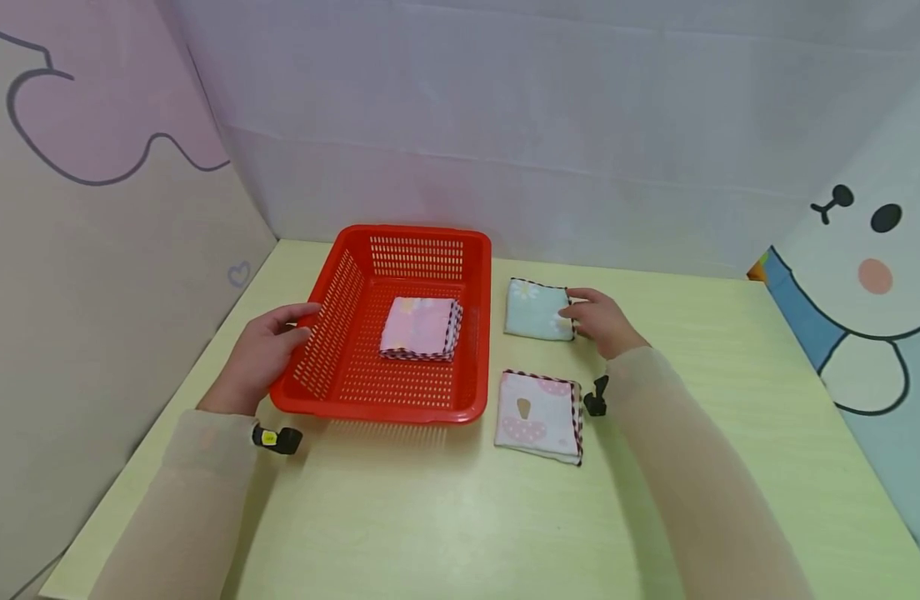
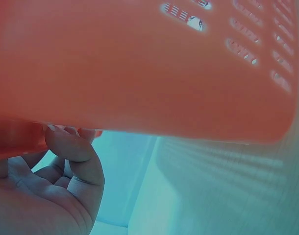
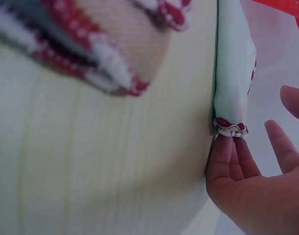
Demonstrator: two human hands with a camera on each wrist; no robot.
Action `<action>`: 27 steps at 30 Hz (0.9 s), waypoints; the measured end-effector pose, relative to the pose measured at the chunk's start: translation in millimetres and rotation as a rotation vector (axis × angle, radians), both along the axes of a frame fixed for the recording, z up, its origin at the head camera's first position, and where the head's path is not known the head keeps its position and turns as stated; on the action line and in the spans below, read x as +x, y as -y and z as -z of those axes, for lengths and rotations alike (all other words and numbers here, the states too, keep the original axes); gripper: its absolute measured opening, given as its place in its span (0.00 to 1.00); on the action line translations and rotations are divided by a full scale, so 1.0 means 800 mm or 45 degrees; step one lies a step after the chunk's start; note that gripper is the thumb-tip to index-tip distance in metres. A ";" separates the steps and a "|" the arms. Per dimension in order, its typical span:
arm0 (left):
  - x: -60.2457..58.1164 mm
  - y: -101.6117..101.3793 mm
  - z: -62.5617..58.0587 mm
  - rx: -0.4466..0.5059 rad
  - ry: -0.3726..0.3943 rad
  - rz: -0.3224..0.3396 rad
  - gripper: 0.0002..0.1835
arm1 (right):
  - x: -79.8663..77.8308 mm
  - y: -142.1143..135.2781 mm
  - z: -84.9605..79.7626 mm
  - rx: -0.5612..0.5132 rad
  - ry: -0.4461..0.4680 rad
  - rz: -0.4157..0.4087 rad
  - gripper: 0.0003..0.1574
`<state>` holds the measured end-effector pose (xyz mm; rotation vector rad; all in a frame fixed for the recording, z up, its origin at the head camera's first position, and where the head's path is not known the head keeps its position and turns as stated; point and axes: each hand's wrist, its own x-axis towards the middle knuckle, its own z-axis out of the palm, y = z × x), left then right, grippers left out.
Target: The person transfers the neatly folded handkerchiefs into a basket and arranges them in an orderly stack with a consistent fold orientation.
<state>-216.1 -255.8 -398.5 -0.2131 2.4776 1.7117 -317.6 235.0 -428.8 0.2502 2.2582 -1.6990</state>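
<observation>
My left hand (image 1: 259, 357) holds the left rim of a red plastic basket (image 1: 385, 411); in the left wrist view its fingers (image 2: 73, 147) curl at the rim. Inside the basket lies a folded pink towel (image 1: 418, 325) with a checked edge. To the basket's right, my right hand (image 1: 601, 321) reaches a folded mint-green towel (image 1: 535, 310) with flower prints. The right wrist view shows several fingertips against that towel's stitched edge, with thumb and index finger apart from it. A folded white towel (image 1: 537, 414) with pink prints lies nearer, below the right hand.
The pale yellow-green table (image 1: 430, 517) runs back to a light curtain-like backdrop (image 1: 505, 125). A patterned panel (image 1: 115, 208) borders the left side, and one with a cartoon animal (image 1: 865, 275) borders the right.
</observation>
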 end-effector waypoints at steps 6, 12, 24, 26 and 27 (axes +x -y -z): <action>0.002 0.004 -0.001 0.010 -0.006 -0.004 0.25 | -0.006 0.010 -0.001 0.144 0.044 -0.045 0.42; 0.000 0.004 0.000 0.039 -0.009 0.008 0.25 | -0.013 0.013 0.000 0.234 0.088 0.015 0.41; 0.001 0.001 0.000 -0.002 -0.001 0.013 0.25 | -0.019 0.016 0.002 0.289 0.087 0.031 0.41; 0.001 0.000 -0.001 -0.004 0.001 0.008 0.25 | -0.022 0.018 0.004 0.330 0.067 0.031 0.39; 0.001 -0.001 -0.002 -0.007 0.001 0.005 0.25 | -0.023 0.020 0.005 0.358 0.059 0.027 0.39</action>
